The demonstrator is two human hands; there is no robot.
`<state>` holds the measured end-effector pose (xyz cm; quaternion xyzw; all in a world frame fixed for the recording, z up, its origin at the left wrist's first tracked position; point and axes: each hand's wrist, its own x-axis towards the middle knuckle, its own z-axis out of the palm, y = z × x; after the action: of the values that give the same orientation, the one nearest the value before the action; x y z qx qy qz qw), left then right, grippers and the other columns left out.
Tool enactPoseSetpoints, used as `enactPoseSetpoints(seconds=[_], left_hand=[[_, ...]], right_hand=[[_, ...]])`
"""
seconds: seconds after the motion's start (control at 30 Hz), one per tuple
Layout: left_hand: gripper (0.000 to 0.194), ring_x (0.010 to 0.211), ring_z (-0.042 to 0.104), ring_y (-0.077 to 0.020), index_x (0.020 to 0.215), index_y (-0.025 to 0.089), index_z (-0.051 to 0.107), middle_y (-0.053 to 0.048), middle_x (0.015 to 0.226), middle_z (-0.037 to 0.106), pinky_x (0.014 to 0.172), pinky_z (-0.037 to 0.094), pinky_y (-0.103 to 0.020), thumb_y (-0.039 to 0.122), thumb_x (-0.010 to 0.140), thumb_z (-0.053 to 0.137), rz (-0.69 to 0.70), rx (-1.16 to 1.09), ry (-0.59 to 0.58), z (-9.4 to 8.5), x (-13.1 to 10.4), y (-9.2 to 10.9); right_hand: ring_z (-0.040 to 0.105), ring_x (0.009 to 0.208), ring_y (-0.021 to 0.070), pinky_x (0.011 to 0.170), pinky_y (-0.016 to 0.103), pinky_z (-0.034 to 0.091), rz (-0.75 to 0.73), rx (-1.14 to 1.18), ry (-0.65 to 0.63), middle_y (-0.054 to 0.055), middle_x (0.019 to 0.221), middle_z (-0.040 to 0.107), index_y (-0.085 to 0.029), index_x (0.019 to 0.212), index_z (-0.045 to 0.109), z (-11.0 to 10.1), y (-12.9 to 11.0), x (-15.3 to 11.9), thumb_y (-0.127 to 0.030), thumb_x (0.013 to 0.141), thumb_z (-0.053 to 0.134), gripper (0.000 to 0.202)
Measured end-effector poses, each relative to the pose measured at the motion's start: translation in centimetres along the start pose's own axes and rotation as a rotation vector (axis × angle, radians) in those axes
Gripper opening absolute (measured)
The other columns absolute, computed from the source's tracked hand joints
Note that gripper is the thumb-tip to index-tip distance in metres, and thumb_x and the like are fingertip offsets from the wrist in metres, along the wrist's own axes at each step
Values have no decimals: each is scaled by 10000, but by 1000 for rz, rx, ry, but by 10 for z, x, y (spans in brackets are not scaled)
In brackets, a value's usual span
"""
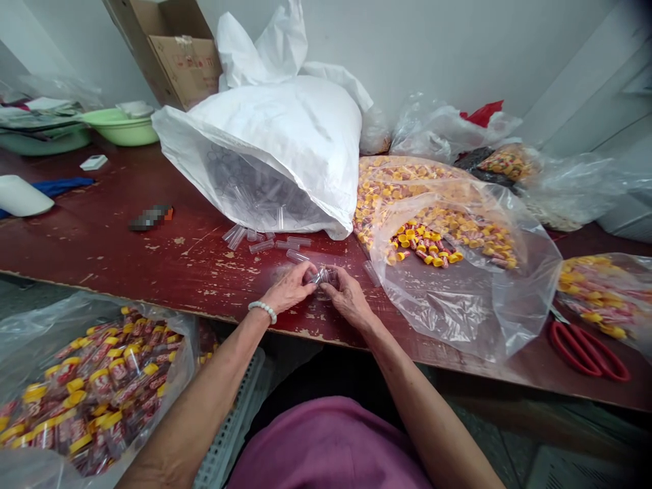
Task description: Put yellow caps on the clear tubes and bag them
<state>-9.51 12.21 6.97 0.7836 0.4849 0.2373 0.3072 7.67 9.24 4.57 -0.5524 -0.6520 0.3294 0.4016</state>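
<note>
My left hand, with a beaded bracelet at the wrist, and my right hand meet near the table's front edge. Between their closed fingers are small clear plastic tubes; how many cannot be told. Just beyond the fingertips, several loose clear tubes lie on the table. Behind them a white woven sack rests on its side, its mouth towards me and more tubes inside. To the right, an open clear plastic bag holds small red-wrapped pieces with yellow caps.
At lower left, a large plastic bag holds capped filled tubes. Red-handled scissors lie at the right edge beside another filled bag. A cardboard box, green basin, white roll and blurred dark object sit leftward.
</note>
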Motion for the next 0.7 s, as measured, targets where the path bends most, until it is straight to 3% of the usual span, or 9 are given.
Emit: enactPoseSetpoints(seconds=[0.17, 0.33, 0.43, 0.6, 0.7], left_hand=[[523, 743, 549, -124, 1148, 182, 511, -6, 882, 602, 695, 435, -242, 110, 637, 595, -141, -402, 138, 18, 2, -2], [430, 811, 579, -137, 1000, 138, 579, -31, 901, 634, 717, 451, -236, 47, 581, 551, -174, -748, 57, 21, -3, 4], [433, 854, 592, -155, 1011, 130, 575, -49, 927, 646, 764, 462, -262, 53, 585, 571, -195, -801, 93, 23, -8, 5], [536, 1061, 567, -193, 1183, 197, 458, -81, 1170, 583, 930, 441, -338, 131, 680, 632, 34, -778, -63, 27, -18, 5], [611, 1153, 520, -205, 1212, 210, 387, -110, 1276, 505, 987, 411, -351, 140, 671, 663, 112, -647, 48, 34, -22, 7]], right_hand=[[545, 1069, 203, 955, 382, 411, -84, 108, 62, 69, 1179, 589, -204, 1216, 497, 8, 1, -10, -259, 812, 537, 409], [481, 1158, 203, 1015, 391, 378, -152, 184, 163, 84, 1251, 503, -221, 1261, 445, 21, 1, -20, -309, 841, 531, 438], [454, 1204, 205, 1044, 400, 357, -147, 246, 165, 94, 1302, 466, -222, 1301, 398, 25, -1, -21, -321, 842, 543, 491], [439, 1229, 184, 1070, 382, 333, -172, 267, 125, 83, 1336, 451, -230, 1309, 393, 26, -7, -22, -360, 883, 487, 456], [344, 1310, 192, 1101, 403, 281, -150, 220, 93, 107, 1424, 347, -216, 1399, 253, 25, -7, -22, -411, 893, 450, 576]])
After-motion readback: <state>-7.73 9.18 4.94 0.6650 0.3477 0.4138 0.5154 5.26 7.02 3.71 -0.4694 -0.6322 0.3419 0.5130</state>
